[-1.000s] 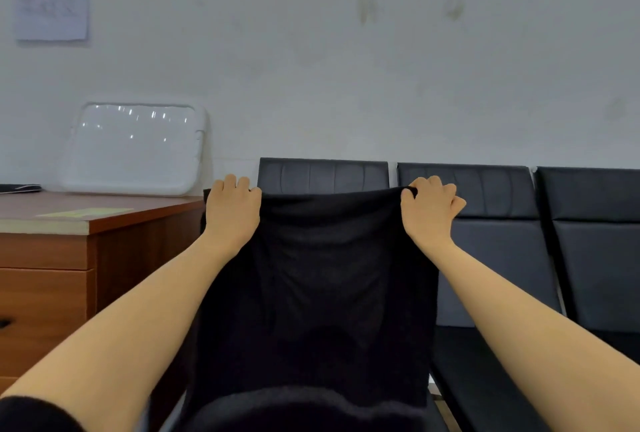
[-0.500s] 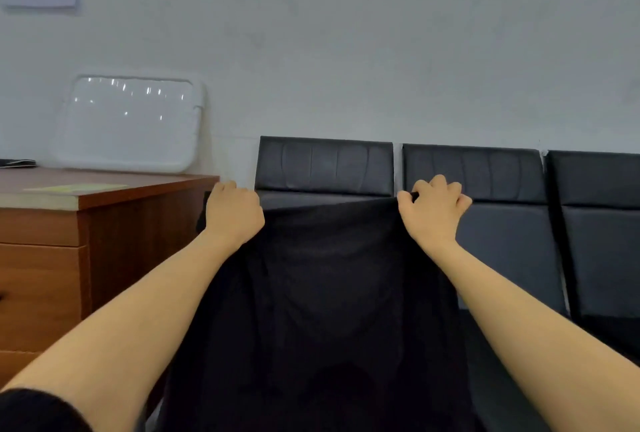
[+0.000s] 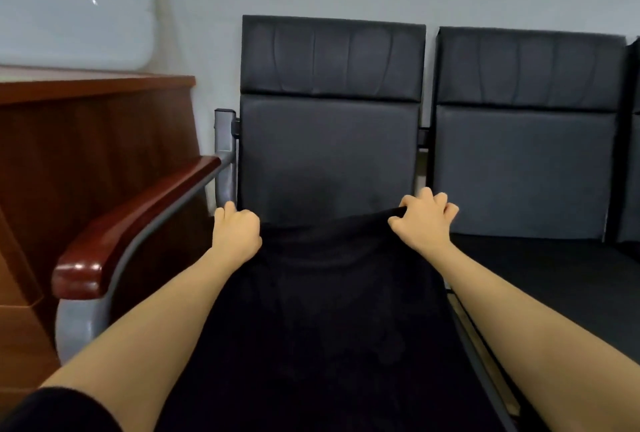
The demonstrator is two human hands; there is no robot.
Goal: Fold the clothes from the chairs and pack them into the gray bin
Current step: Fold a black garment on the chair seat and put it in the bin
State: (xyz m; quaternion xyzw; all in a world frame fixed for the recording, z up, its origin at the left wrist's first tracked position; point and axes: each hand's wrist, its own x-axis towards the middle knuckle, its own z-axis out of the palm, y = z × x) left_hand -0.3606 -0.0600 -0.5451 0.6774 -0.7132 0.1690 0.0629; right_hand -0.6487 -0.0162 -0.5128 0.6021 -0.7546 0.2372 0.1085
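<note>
You gripped the black garment (image 3: 322,310) by its far edge, left hand (image 3: 236,232) and right hand (image 3: 424,224) level, cloth running back toward you along the chair seat (image 3: 540,269).

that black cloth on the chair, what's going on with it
A person grips the far edge of a black garment with both hands, the left hand at one corner and the right hand at the other. The garment is spread low over the seat of a black chair, near the base of its backrest. It is not folded yet, and no gray bin is in view.
</note>
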